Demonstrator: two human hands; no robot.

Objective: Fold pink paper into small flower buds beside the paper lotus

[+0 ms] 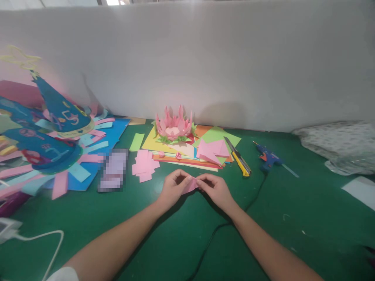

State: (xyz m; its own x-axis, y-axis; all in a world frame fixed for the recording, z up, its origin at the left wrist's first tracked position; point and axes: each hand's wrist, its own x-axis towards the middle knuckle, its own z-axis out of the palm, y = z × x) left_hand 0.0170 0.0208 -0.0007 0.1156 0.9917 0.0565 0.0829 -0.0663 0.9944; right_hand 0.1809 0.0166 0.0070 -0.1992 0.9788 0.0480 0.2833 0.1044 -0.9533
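Observation:
Both hands pinch one small piece of pink paper just above the green table. My left hand has its thumb and forefinger closed on the paper's left side. On the right side, the fingertips of my right hand grip the same piece. Part of the paper is hidden by my fingers. Beyond my hands lie two little pink folded paper pieces. To the left is a loose pile of pink paper squares. A pink paper lotus with green leaves stands behind, on stacked coloured sheets.
A yellow utility knife and a blue glue gun lie to the right; the gun's black cord runs beneath my right arm. Blue paper cone hats and a blurred-out rectangular object are at left. A white wall bounds the back.

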